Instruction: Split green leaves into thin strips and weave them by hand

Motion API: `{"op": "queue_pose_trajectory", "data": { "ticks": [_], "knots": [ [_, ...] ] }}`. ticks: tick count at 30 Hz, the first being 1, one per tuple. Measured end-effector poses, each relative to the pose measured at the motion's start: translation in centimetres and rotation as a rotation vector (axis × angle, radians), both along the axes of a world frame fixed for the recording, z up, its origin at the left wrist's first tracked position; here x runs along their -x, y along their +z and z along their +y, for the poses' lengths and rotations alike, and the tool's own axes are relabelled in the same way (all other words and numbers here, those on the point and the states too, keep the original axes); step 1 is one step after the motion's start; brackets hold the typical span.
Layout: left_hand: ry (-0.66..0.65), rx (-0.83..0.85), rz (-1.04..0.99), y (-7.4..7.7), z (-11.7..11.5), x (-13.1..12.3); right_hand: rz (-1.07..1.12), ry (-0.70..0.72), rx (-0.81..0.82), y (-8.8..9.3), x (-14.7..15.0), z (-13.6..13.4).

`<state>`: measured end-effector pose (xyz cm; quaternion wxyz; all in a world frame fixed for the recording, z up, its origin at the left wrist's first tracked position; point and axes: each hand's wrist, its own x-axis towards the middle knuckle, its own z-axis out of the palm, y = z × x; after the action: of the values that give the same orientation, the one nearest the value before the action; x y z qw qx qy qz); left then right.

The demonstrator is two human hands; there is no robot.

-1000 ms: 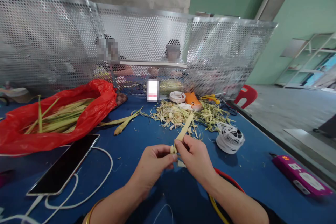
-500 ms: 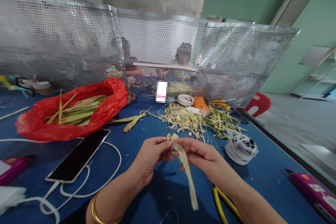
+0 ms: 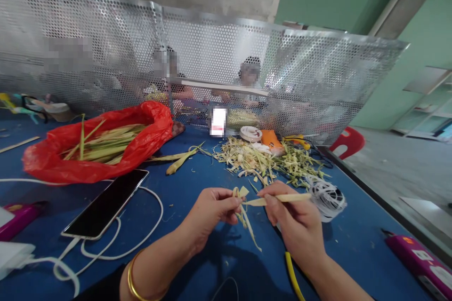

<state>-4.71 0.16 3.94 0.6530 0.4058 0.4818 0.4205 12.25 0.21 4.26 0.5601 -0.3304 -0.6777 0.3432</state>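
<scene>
My left hand [image 3: 216,208] is closed, pinching a small folded piece of pale leaf [image 3: 242,192] between thumb and fingers. From the folded piece a thin greenish strand [image 3: 253,234] hangs over the table. To its right, my right hand [image 3: 298,223] grips a flat, pale yellow leaf strip [image 3: 291,197] that lies nearly level across its fingers. The strip's narrow end points at the folded piece beside my left thumb; whether it is joined there I cannot tell. Below my right hand, pliers with yellow handles [image 3: 294,275] are partly covered by the wrist.
A red plastic bag [image 3: 95,176] of long leaves sits at left, near a phone [image 3: 106,204] with a white cable. Leaf scraps [image 3: 247,157], a tape roll [image 3: 251,133] and a white ribbon coil [image 3: 328,200] lie beyond my hands. A perforated metal screen [image 3: 212,42] stands behind, people beyond it.
My right hand has moved right, away from my left, and turned. The leaf strip that hung down between my hands is now held out sideways in the right one.
</scene>
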Motion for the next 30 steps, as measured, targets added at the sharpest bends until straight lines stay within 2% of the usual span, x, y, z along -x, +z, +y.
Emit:
{"op": "queue_pose_trajectory", "data": {
  "ticks": [3, 7, 9, 13, 15, 20, 22, 26, 28, 30],
  "knots": [
    [-0.01, -0.013, 0.033, 0.1, 0.0, 0.0, 0.267, 0.099, 0.244, 0.1, 0.2, 0.3],
    [0.021, -0.022, 0.028, 0.5, -0.2, 0.0, 0.394, 0.183, 0.373, 0.3, 0.4, 0.6],
    [0.038, -0.029, 0.026, 0.5, -0.2, 0.0, 0.367, 0.157, 0.349, 0.1, 0.3, 0.7],
    [0.047, -0.023, 0.023, 0.3, -0.2, -0.1, 0.279, -0.024, 0.144, -0.3, 0.0, 1.0],
    [0.036, -0.016, 0.024, 0.3, -0.1, -0.2, 0.258, -0.05, 0.095, -0.4, -0.1, 1.2],
    [0.003, -0.013, 0.024, 0.1, -0.1, -0.2, 0.276, -0.06, 0.231, -0.6, -0.1, 1.2],
    [0.002, -0.016, 0.02, 0.0, -0.1, -0.2, 0.196, -0.112, 0.253, -0.5, 0.0, 1.1],
    [0.051, -0.046, 0.053, 0.0, -0.1, -0.3, -0.164, -0.137, 0.215, -0.4, 0.2, 1.1],
    [0.066, -0.063, 0.06, 0.1, -0.1, -0.3, -0.309, -0.164, 0.142, -0.4, 0.2, 0.9],
    [0.084, -0.079, 0.07, 0.2, -0.1, -0.2, -0.42, -0.221, 0.002, -0.5, 0.1, 0.8]
  ]
}}
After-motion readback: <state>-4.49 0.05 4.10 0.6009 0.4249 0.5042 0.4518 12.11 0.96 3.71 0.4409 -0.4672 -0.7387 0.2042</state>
